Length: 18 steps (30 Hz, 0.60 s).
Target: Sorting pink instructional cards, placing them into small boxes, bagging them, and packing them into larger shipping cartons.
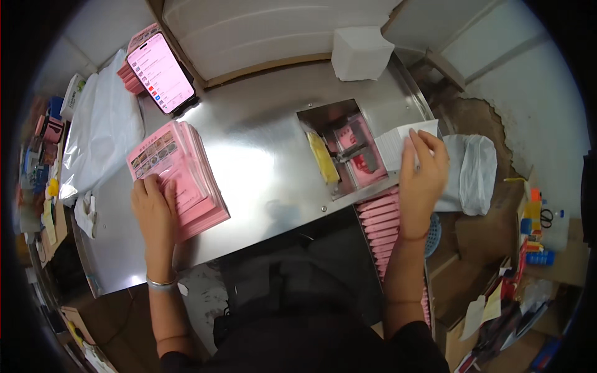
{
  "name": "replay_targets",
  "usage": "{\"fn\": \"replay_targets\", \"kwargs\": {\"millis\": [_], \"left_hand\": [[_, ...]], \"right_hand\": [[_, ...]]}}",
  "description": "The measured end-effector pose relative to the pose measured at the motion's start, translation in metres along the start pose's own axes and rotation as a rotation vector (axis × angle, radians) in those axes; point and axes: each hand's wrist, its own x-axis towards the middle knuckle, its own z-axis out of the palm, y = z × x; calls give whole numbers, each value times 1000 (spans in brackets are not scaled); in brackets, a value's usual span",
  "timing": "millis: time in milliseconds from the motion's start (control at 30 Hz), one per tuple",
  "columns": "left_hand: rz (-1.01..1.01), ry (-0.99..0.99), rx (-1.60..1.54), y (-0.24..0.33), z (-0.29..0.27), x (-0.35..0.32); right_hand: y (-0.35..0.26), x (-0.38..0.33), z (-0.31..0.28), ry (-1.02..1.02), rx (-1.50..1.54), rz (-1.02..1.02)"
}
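Observation:
On the left of the steel table, my left hand [153,202] rests at the near edge of a stack of pink printed packets [202,165]. Its fingers are curled and closed on the top packet, the thumb a little apart. At the right, my right hand [424,166] bends over a stack of white paper pieces [389,146], fingertips pinching at its top. How many pieces the fingers hold cannot be made out. Between the hands a recessed metal box [329,110] in the tabletop holds a yellow packet [322,158] and a pink packet under a dark metal part.
A lit phone [160,73] leans at the back left against more pink packets. White plastic bags [102,124] lie at the left edge. A white paper block [360,55] stands at the back. Below the table's right front edge is a row of filled pink packets [380,227].

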Motion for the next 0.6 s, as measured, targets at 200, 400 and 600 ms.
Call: {"fn": "replay_targets", "kwargs": {"millis": [200, 400, 600], "left_hand": [[-394, -14, -1009, 103, 22, 11], [547, -174, -611, 182, 25, -39], [492, -242, -507, 137, 9, -17]], "right_hand": [[27, -8, 10, -204, -44, -16], [51, 5, -9, -237, 17, -163], [-66, -92, -4, -599, 518, -604]]}}
